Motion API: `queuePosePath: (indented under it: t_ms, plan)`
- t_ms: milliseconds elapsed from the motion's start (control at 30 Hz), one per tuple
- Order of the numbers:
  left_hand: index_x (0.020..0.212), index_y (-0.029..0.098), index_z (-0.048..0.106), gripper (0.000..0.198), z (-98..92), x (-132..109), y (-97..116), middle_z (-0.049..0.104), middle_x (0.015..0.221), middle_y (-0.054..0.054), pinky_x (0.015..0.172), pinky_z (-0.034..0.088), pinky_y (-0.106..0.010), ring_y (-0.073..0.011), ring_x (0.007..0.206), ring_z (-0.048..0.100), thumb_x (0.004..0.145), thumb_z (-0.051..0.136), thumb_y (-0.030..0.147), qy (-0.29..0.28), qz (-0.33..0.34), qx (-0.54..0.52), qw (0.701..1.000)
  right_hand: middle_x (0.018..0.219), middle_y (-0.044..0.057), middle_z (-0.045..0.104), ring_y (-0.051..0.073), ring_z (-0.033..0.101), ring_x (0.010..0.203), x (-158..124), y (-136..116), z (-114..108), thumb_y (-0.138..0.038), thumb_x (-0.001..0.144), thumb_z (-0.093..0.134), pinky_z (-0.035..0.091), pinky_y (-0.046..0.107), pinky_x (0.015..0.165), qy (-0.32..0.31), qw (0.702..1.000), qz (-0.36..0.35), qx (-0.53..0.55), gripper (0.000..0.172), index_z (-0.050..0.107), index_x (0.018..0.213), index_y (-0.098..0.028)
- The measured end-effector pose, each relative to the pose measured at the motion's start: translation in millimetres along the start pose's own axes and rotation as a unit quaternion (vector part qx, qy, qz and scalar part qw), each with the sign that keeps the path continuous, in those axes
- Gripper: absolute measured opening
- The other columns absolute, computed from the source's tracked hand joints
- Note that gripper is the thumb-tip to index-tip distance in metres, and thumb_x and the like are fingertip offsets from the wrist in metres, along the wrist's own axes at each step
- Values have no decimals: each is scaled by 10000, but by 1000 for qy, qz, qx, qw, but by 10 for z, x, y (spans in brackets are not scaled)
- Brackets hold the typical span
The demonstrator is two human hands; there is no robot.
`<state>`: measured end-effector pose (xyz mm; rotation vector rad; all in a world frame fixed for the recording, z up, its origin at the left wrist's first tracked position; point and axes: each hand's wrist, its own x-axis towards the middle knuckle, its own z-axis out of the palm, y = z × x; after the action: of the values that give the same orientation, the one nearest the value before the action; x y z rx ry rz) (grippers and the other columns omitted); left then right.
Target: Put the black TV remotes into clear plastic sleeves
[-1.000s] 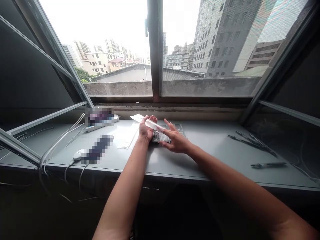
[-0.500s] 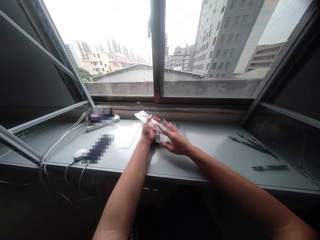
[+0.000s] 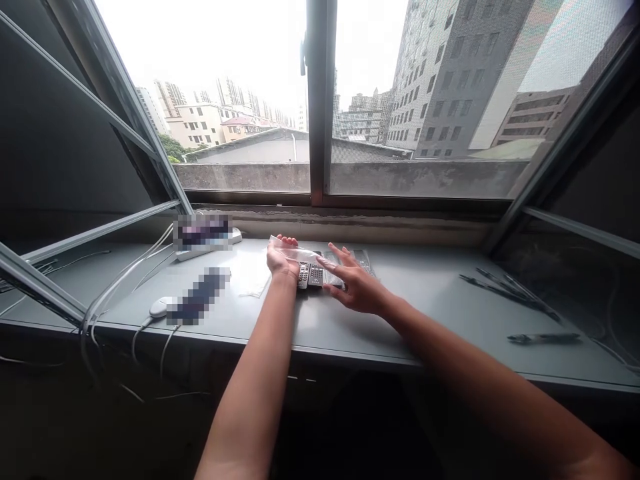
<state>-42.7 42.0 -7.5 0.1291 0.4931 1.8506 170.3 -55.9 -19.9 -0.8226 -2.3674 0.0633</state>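
A clear plastic bag (image 3: 303,254) stretches between my two hands above the desk. My left hand (image 3: 283,261), palm up with its fingers curled, grips the bag's left end. At its right end, the index finger of my right hand (image 3: 359,285) touches the bag or sits inside it; I cannot tell which. The fingers of that hand are spread. Beneath the bag lie dark remote controls (image 3: 315,276) with pale buttons, side by side and partly covered by my hands. More remotes in clear wrapping (image 3: 361,259) show behind my right hand.
White sheet-like plastic bags (image 3: 254,275) lie left of my left hand. Farther left are a power strip (image 3: 235,236), a white round charger (image 3: 159,307), blurred-out items and cables (image 3: 90,310). Dark pens (image 3: 544,338) or similar sticks lie right. The window stands behind the desk (image 3: 430,267).
My left hand has moved left and turned palm up, drawing the bag out flatter between the hands. More of the remotes shows. My right hand has stayed nearly in place.
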Motion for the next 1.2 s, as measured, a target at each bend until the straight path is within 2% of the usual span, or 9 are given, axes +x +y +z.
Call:
queuePosePath:
  t_ms: [100, 167, 233, 467, 633, 733, 933, 1033, 1200]
  plan:
    - [999, 181, 629, 257, -28, 53, 40, 642, 762, -20, 818, 621, -276, -126, 667, 675, 1071, 383, 199, 37, 2, -18, 999, 1445, 131, 704, 294, 90, 1688, -1, -10, -36, -310, 1062, 617, 164, 690, 1327, -7, 999, -34, 2, 715, 333, 1718, -304]
    - [1037, 177, 648, 297, -34, 71, 53, 666, 795, -35, 831, 629, -287, -136, 702, 700, 1074, 354, 187, 49, 1, -24, 999, 1298, 111, 780, 274, 82, 1690, 6, -27, -58, -320, 1073, 600, 147, 699, 1333, -15, 999, -39, 0, 671, 369, 1703, -309]
    - [1075, 172, 661, 336, -38, 86, 59, 693, 837, -51, 834, 636, -293, -143, 735, 718, 1082, 326, 198, 53, 3, -20, 998, 1284, 97, 787, 269, 66, 1690, 11, -46, -75, -322, 1080, 588, 142, 704, 1334, -16, 999, -36, -4, 647, 385, 1695, -318]
    - [1116, 151, 665, 378, -59, 96, 76, 727, 923, -83, 873, 640, -313, -163, 818, 746, 1103, 312, 286, 44, 0, -13, 999, 1517, 109, 658, 311, 118, 1684, -2, -62, -86, -332, 1068, 606, 184, 707, 1313, -11, 1000, -17, -2, 688, 351, 1708, -332]
    - [1082, 172, 650, 237, 19, -79, 28, 745, 992, -99, 968, 634, -416, -213, 913, 759, 1044, 545, 382, -33, -60, 19, 997, 1749, 153, 349, 347, 172, 1674, 13, -34, -25, -345, 1052, 625, 226, 698, 1295, 10, 1000, -1, 6, 770, 273, 1735, -305]
    - [1066, 178, 637, 165, 84, -205, -47, 752, 1008, -99, 996, 628, -470, -224, 925, 758, 993, 663, 324, -89, -93, 33, 991, 1761, 162, 320, 324, 179, 1675, 50, -7, 35, -319, 1043, 631, 207, 654, 1319, 22, 999, -5, 24, 810, 230, 1745, -275]
    - [957, 149, 657, 73, 117, -244, -131, 697, 832, -42, 876, 632, -299, -149, 757, 725, 909, 680, 98, -100, -138, 27, 985, 1749, 138, 359, 334, 161, 1678, 92, 17, 127, -298, 1028, 655, 214, 679, 1311, 23, 998, -11, 63, 826, 234, 1739, -305]
    - [903, 155, 643, 92, 98, -175, -96, 657, 758, -11, 787, 609, -249, -125, 690, 692, 914, 632, 64, -90, -132, 2, 987, 1690, 150, 457, 348, 272, 1648, 95, -13, 130, -264, 1025, 656, 284, 668, 1298, 63, 995, -39, 71, 770, 311, 1714, -284]
    - [819, 172, 576, 158, 61, -63, 41, 608, 699, 9, 727, 589, -232, -109, 629, 646, 966, 561, 117, -15, -87, -53, 995, 1320, 107, 733, 315, 623, 1351, 112, -26, 111, -240, 1037, 641, 536, 574, 1130, 179, 978, -67, 89, 372, 671, 1404, -294]
